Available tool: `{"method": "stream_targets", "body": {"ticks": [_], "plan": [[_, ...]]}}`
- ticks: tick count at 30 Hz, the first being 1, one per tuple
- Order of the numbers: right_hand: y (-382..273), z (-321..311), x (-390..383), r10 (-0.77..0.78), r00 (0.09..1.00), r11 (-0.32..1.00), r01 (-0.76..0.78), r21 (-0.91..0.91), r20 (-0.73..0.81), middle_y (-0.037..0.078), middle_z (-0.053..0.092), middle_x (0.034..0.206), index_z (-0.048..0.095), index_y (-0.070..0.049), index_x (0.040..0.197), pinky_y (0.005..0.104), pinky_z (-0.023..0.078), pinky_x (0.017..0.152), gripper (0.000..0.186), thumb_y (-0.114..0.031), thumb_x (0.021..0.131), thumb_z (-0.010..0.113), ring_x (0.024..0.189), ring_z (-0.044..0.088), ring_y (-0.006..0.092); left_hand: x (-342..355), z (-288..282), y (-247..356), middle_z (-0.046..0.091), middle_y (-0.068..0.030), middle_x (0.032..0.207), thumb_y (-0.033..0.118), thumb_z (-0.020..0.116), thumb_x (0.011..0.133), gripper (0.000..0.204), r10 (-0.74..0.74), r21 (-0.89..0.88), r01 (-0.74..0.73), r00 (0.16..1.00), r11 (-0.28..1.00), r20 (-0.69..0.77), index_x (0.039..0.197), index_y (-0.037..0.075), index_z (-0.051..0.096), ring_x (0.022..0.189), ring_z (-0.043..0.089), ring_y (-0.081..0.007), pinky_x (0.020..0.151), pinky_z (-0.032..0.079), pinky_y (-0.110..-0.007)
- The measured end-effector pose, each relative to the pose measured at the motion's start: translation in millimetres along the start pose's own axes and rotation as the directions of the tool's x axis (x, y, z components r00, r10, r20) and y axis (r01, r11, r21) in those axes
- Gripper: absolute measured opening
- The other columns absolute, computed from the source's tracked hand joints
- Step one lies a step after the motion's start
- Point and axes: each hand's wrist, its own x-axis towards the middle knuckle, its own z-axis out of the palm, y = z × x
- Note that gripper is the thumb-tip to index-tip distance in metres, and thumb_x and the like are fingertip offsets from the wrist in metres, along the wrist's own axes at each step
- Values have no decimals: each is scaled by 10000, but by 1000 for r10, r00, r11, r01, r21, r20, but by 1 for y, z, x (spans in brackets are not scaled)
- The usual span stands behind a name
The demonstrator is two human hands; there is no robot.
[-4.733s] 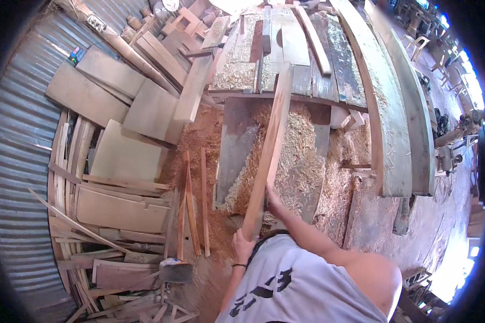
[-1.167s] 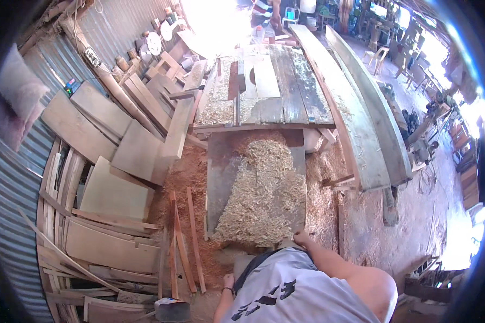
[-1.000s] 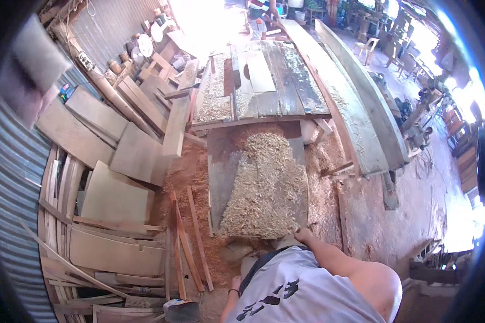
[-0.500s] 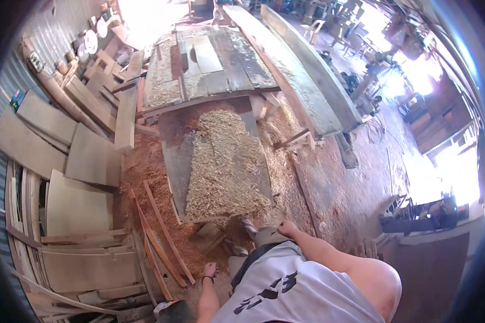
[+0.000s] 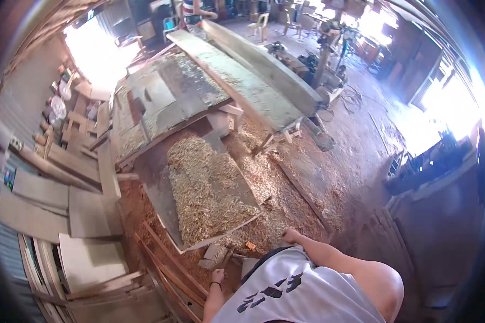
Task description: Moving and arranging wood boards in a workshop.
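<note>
My left hand, with a dark band at the wrist, hangs low at my side with its fingers curled in. Nothing shows in it. Close by are a small wood block and long reddish wood strips. My right hand is held low beside my shirt, fingers closed and nothing visible in them. Neither hand touches the sloping dark board ahead of me. Pale wood shavings cover much of that board. A small orange piece lies on the floor between my hands.
Beyond the board stands a worktable with panels and shavings on it. A long thick plank lies at its right. Flat boards are stacked along the left wall. Shavings litter the floor. Someone in striped clothing is at the back.
The view has turned right and tilted up, so the worktable and boards sit farther left. More of the back shows, including a person and chairs. Both my hands stay low and closed.
</note>
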Motion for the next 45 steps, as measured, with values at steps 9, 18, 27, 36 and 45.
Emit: {"method": "stream_targets", "body": {"ticks": [9,18,27,36,45], "plan": [[117,-14,16,197,971,654,-234,719,136,96,595,735,587,-69,920,287,461,472,280,-227,703,507,575,574,153,-14,110,88,543,-42,684,208,465,776,180,-39,202,38,999,979,4,870,62,512,514,509,-114,413,401,-256],[228,-72,-15,329,944,668,-262,697,39,72,590,670,596,-72,888,267,458,440,245,-215,713,502,522,567,139,7,307,113,589,-86,795,262,506,755,276,241,584,-578,797,570,554,902,34,557,721,558,-145,643,438,-257],[352,-52,-70,615,788,540,-410,735,-12,96,598,640,608,-63,843,296,477,491,251,-230,680,515,503,568,156,-24,377,145,583,-72,750,186,510,764,214,176,540,-486,833,687,525,872,3,539,651,544,-130,598,438,-235],[321,-11,-107,710,694,465,-332,820,-122,134,602,697,627,-73,786,323,480,582,249,-238,645,506,586,589,219,-17,386,150,576,-67,733,185,500,772,199,123,597,-365,906,715,406,863,10,529,598,533,-111,523,437,-242],[267,68,-128,748,655,467,-406,785,-106,147,598,795,632,-89,743,328,435,735,260,-277,621,499,790,573,264,-33,364,120,532,-33,650,211,508,769,196,68,597,-527,781,605,621,824,24,523,514,478,-107,455,395,-245]]}}
